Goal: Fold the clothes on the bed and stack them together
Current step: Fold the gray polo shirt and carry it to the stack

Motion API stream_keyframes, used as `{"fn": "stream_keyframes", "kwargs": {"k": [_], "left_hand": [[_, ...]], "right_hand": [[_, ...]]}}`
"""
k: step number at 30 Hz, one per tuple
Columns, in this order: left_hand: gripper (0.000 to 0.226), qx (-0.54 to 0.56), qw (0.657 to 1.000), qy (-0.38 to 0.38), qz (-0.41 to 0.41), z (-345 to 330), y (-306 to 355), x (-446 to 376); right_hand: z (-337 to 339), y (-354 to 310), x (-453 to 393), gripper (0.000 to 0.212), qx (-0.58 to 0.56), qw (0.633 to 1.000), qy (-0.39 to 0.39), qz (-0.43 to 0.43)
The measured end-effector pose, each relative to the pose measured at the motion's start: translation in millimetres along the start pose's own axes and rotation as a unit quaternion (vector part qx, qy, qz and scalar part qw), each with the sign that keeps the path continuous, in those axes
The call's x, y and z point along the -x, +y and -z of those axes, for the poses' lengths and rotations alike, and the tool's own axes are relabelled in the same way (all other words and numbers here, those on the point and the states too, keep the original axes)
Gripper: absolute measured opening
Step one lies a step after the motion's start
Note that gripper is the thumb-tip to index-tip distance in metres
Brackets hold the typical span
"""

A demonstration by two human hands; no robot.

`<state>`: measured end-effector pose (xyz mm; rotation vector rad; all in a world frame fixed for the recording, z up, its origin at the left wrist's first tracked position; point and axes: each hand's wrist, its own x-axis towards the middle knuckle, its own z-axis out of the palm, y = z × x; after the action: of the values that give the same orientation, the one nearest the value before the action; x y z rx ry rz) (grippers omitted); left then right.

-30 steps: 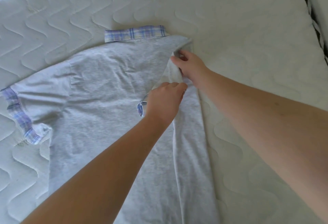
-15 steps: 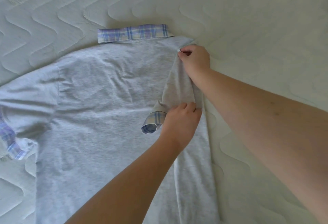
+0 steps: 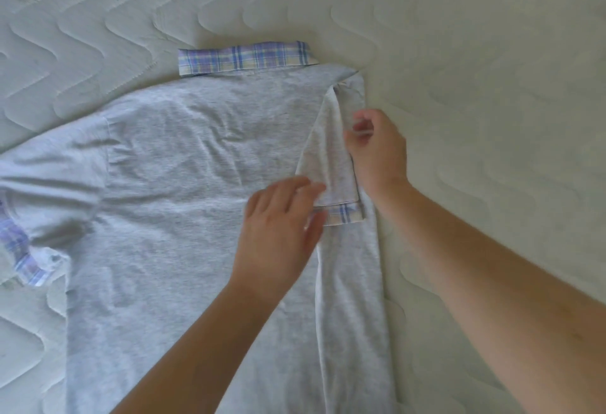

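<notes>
Item: 1 grey knit shirt with plaid collar and cuffs (image 3: 183, 164), lying flat across the centre of the frame on a white quilted mattress (image 3: 475, 52). Right side panel and its short sleeve (image 3: 331, 154) folded inward, plaid cuff (image 3: 344, 213) lying at centre right. Opposite sleeve (image 3: 39, 197) spread out at the left edge, unfolded. Left hand (image 3: 278, 233): fingers straight, flat over the fold beside the cuff, gripping nothing. Right hand (image 3: 377, 148): fingers loosely curled over the sleeve; grip cannot be told. Progress, judged: 1 fold done; second side, lengthwise fold and stacking remain.
</notes>
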<state>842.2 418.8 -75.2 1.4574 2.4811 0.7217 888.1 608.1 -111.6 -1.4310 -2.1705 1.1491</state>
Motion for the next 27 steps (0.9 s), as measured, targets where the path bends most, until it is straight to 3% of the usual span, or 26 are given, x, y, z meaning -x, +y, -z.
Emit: {"fn": "stream_keyframes", "kwargs": {"k": [3, 6, 9, 12, 17, 19, 22, 27], "left_hand": [[0.066, 0.028, 0.987, -0.097, 0.126, -3.5, -23.2, 15.2], [0.060, 0.115, 0.974, -0.086, 0.176, -18.6, -28.2, 25.9], [0.056, 0.094, 0.982, -0.019, 0.164, -22.1, -23.7, 34.2], [0.059, 0.003, 0.994, 0.003, 0.110, -21.2, -20.3, 43.5], [0.063, -0.076, 0.990, -0.093, 0.070, -28.0, -28.1, 56.7], [0.062, -0.081, 0.987, -0.112, 0.086, -28.3, -29.4, 57.7], [0.063, -0.101, 0.987, -0.098, 0.073, -25.2, -24.7, 57.0], [0.060, -0.173, 0.980, -0.091, 0.044, -29.9, -24.8, 69.1]], "right_hand": [[6.9, 10.4, 47.1, 0.035, 0.014, 1.000, -0.023, -0.004], [1.6, 19.5, 72.1, 0.042, 0.030, 0.999, -0.031, -0.010], [-2.6, 25.3, 75.2, 0.038, 0.051, 0.999, -0.014, -0.010], [-1.0, 28.9, 73.7, 0.034, 0.067, 0.998, -0.005, 0.004], [11.7, 31.1, 89.8, 0.031, 0.133, 0.980, 0.063, 0.134], [8.6, 34.5, 99.8, 0.037, 0.167, 0.970, 0.014, 0.175], [-2.8, 50.0, 116.0, 0.060, 0.259, 0.938, -0.128, 0.193], [-10.8, 70.3, 118.0, 0.069, 0.347, 0.900, -0.181, 0.193]]}}
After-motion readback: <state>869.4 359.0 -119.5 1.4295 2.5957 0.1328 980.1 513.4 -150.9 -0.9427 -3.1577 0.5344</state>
